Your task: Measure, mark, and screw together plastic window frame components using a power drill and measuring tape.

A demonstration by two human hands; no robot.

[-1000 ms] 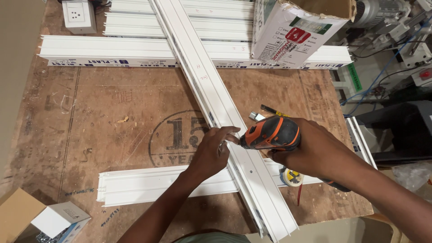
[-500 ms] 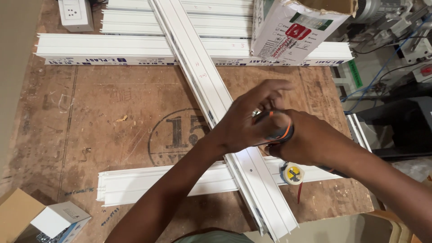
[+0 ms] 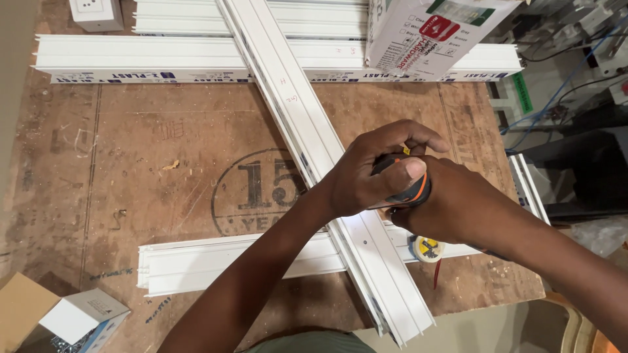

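Note:
Both my hands close around an orange and black power tool (image 3: 407,186) over a long white plastic channel (image 3: 307,131) that runs diagonally across the plywood table (image 3: 163,163). My left hand (image 3: 373,170) covers the tool's top, thumb across its body. My right hand (image 3: 451,202) holds it from the right side. The tool's tip is hidden under my hands. A second white channel (image 3: 216,261) lies crosswise beneath the diagonal one, near the table's front.
More white channels (image 3: 144,55) lie along the back. A white and red carton (image 3: 425,33) stands at the back right, a white socket box (image 3: 95,13) at the back left. A yellow tape measure (image 3: 426,248) sits by my right wrist. An open small box (image 3: 78,320) is at the front left.
My left hand left the channel beside the tool and came up over the tool's top. The right hand kept its hold and shifted slightly.

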